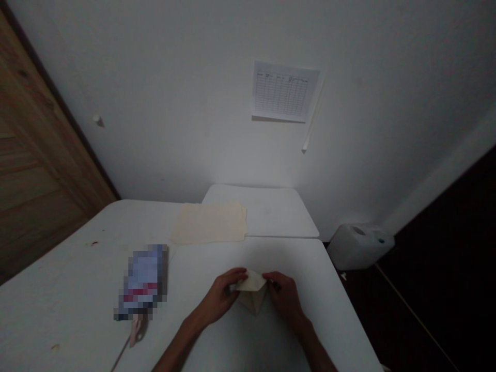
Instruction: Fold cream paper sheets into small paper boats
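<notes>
A small cream paper [252,289], folded into a pointed shape, rests on the white table [77,289] in front of me. My left hand [221,298] pinches its left upper edge with curled fingers. My right hand [282,297] grips its right upper corner the same way. The paper's lower point lies between my two hands on the tabletop.
A stack of cream sheets [210,222] lies further back on the table. A blurred-out flat item [142,281] lies to the left, with scissors [135,330] just below it. A second white surface [267,209] stands against the wall. A white container [358,244] sits on the floor at right.
</notes>
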Motion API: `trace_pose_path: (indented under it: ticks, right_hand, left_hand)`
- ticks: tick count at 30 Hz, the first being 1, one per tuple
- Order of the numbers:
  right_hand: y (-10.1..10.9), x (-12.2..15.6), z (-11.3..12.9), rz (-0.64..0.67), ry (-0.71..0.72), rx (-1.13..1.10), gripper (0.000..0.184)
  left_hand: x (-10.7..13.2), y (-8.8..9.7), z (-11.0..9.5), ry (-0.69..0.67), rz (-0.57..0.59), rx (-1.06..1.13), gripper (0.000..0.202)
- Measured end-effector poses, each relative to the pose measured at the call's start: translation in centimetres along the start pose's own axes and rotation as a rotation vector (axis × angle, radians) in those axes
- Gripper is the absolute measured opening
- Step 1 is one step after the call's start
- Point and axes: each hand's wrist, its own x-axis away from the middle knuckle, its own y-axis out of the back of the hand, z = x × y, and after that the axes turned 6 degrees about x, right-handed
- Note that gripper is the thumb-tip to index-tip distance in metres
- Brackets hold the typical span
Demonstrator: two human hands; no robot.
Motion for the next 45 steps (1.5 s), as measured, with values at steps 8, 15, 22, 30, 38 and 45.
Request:
trace_pose_path:
  ticks: [8,15,22,30,38,45]
  right_hand:
    - [0.8,-0.4,-0.6,0.055,0.192,0.188,0.028]
    - [1.4,-0.2,-0.4,0.114,0.3,0.307,0.029]
    - [1.4,-0.9,1.1,0.118,0.149,0.208,0.019]
    - [-1.3,-4.6,0.8,0.181,-0.258,-0.136,0.023]
    - [-2.0,-4.6,0.0,0.278,-0.326,-0.385,0.047]
    - [-1.2,-3.1,0.6,0.237,-0.371,-0.691,0.056]
  left_hand:
    - [0.0,0.4,0.4,-0.211,-0.005,-0.312,0.041]
    - [0.7,0.5,1.5,-0.236,0.052,-0.588,0.043]
    - [0.8,0.1,1.7,-0.235,0.043,-0.65,0.039]
    - [0.6,-0.3,0.4,-0.256,-0.023,-0.57,0.034]
    - [0.8,-0.8,0.3,-0.147,-0.222,-0.13,0.032]
    - [-0.6,-1.0,-1.3,0.22,-0.229,0.343,0.038]
